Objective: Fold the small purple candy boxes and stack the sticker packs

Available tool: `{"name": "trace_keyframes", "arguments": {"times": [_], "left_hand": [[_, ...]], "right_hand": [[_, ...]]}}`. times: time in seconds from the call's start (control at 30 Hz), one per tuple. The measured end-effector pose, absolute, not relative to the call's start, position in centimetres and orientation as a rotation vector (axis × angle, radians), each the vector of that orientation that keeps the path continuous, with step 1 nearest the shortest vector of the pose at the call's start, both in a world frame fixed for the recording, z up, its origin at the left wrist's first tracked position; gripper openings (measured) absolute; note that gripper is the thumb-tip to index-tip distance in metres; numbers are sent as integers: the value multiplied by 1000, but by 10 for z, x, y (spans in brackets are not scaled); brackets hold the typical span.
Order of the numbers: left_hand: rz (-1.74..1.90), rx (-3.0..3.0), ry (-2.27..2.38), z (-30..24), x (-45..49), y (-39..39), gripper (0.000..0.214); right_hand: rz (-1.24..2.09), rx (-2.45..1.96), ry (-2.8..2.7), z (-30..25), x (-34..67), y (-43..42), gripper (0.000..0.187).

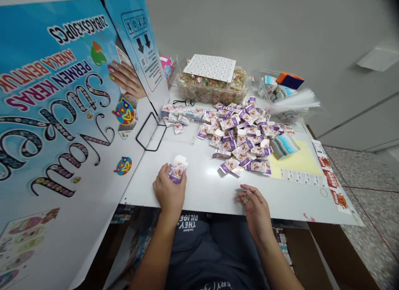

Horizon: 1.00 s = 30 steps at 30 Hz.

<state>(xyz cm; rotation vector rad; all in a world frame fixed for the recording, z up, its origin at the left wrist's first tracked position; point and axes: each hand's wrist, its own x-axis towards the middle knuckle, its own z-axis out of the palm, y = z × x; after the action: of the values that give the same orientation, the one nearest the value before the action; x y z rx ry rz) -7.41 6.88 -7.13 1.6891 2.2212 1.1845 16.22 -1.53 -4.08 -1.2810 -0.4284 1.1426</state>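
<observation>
My left hand grips a small purple and white carton over the front left of the table, its white end flap standing up. Over the table's front edge, my right hand is held with fingers loosely curled and apart, nothing in it. A heap of similar small purple and white cartons lies beyond both hands. To the heap's left are several small blue and pink cartons, some in a row.
A tall blue printed box walls off the left. Behind the heap stands a clear tub of colourful small pieces under a white printed sheet. Black glasses, a wire stand and a striped blue bundle lie on the table.
</observation>
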Motion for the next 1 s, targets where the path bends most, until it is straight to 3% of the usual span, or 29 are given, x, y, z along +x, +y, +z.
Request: {"name": "trace_keyframes", "arguments": {"times": [0.37, 0.63, 0.83, 1.0], "left_hand": [[1567, 1434, 1824, -55, -51, 42, 74], [1452, 1907, 1224, -56, -3, -19, 69], [1468, 2134, 927, -56, -6, -15, 57], [1411, 2176, 781, -55, -13, -10, 59]], "right_hand": [[1108, -1287, -615, -39, 148, -21, 24], [1281, -1356, -1021, -23, 150, -17, 32], [1573, -1311, -1123, -15, 178, -12, 43], [1686, -1276, -1080, -19, 189, -12, 32]]}}
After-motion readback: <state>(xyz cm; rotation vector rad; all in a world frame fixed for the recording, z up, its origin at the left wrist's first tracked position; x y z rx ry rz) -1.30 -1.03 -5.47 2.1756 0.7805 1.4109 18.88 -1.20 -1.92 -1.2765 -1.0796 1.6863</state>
